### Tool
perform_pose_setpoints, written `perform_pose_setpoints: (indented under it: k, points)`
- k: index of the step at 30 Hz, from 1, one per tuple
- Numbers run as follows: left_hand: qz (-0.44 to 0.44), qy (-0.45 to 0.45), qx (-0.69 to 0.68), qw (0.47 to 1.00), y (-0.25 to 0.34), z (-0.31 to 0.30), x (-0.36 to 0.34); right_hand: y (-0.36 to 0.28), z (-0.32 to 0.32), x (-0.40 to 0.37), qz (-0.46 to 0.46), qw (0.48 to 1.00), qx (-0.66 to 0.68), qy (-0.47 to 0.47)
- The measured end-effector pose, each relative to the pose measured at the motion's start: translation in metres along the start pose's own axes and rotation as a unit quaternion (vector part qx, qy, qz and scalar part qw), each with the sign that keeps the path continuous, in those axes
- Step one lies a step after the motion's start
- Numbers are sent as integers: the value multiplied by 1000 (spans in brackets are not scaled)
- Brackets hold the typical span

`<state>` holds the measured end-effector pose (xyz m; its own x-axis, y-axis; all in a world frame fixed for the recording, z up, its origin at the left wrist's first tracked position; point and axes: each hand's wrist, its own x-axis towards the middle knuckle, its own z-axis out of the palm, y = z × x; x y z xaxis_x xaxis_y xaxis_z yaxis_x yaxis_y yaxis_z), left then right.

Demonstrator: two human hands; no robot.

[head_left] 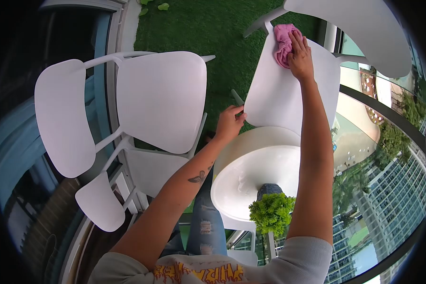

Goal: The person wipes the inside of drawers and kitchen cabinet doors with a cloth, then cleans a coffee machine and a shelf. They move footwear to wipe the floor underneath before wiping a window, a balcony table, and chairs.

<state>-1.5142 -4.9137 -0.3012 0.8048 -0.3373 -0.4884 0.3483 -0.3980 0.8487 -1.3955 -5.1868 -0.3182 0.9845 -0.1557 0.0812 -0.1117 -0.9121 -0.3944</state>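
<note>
The round white bench [255, 170] stands at the middle of the balcony, and everything here is placed from it. Beyond the bench, touching or just past its far rim, stands a white chair [279, 94], its seat facing the camera and its backrest farther out to the right. The right hand [299, 54] reaches across the bench to the far end of that seat, where its grip is closed down over a bunched pink cloth [283, 40], with the fingers laid over it and pressing it against the seat close to the backrest. The left hand [229, 124] is at the bench's far left side, its grip curled narrowly around the near left corner of the chair seat and holding the edge. On the near rim of the bench sits a small green plant [271, 213]. Well to the left of the bench stands a second white chair [161, 99], seen from above. Beyond the bench the floor is artificial grass [213, 28], and to the right of the bench runs a glass railing [383, 113].
</note>
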Motion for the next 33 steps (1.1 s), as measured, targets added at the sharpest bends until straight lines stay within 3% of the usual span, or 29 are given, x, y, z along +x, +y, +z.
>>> perform_pose_setpoints:
  k: [2, 3, 5, 7, 9, 11, 16, 19, 22, 25, 27, 33]
  points:
    - [-55, -7, -62, 997, 7, -1, 1, 63, 0, -1, 129, 988, -67, 57]
    - [-57, -3, -63, 996, 7, -5, 2, 91, 8, -2, 121, 983, -58, 125]
    - [-50, -43, -39, 997, 9, -7, 1, 46, -8, 10, 190, 977, -93, 32]
    - [-64, -40, -52, 996, 16, -7, -2, 18, 18, 7, 37, 998, -9, 50]
    - [-80, -39, -65, 994, 17, -3, -4, -47, 14, -16, -33, 996, 76, -10]
    - [-69, -26, -76, 994, 12, -1, -3, -77, 3, -51, -132, 984, 38, -112]
    - [-37, -34, -69, 996, -1, -1, -1, -80, -37, -118, -205, 933, 69, -288]
    - [-41, -37, -68, 996, -1, -1, 5, -63, -32, -97, -272, 917, 4, -292]
    - [-48, -40, -62, 996, 6, -4, -1, -35, -21, -51, -138, 981, -38, -133]
    - [-53, -35, -43, 997, 5, -1, 0, 29, -19, -20, -10, 989, -144, -28]
    - [-56, -34, -42, 997, 3, -1, 3, 54, -29, -41, 49, 980, -191, -24]
    - [-55, -38, -41, 997, 4, -2, -3, 75, -86, -181, 111, 982, -133, -70]
